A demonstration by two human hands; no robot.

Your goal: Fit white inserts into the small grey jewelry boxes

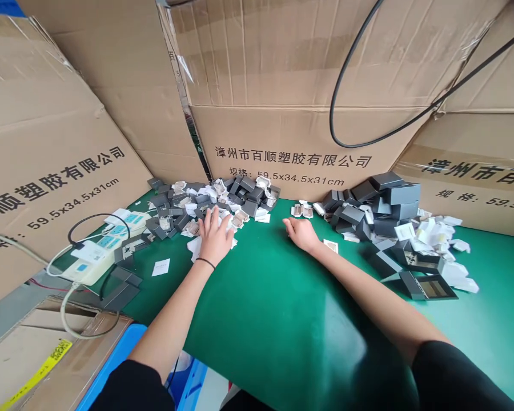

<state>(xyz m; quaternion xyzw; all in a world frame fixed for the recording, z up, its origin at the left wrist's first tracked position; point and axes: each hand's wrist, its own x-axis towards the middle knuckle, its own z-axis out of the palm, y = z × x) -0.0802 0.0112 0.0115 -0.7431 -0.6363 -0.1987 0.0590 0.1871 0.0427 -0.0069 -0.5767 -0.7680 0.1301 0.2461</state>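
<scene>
My left hand (215, 235) lies with fingers spread at the front edge of a heap of small dark grey boxes (180, 220) mixed with white and beige pieces. Some white paper pieces (194, 246) show beside and under it. My right hand (302, 233) is closed on the green tabletop (257, 297), right of that heap; its curled fingers hide whatever may be inside. Just behind it sit small beige tray-like inserts (302, 209). A little white-edged card (330, 246) lies beside my right wrist.
At right stands another pile of dark grey boxes (385, 200), some open, with crumpled white pieces (428, 234). Power strips (89, 262) with cables lie at left. Cardboard walls (278, 131) enclose the table, and a black cable (334, 108) hangs in front. A blue bin (192, 385) is below.
</scene>
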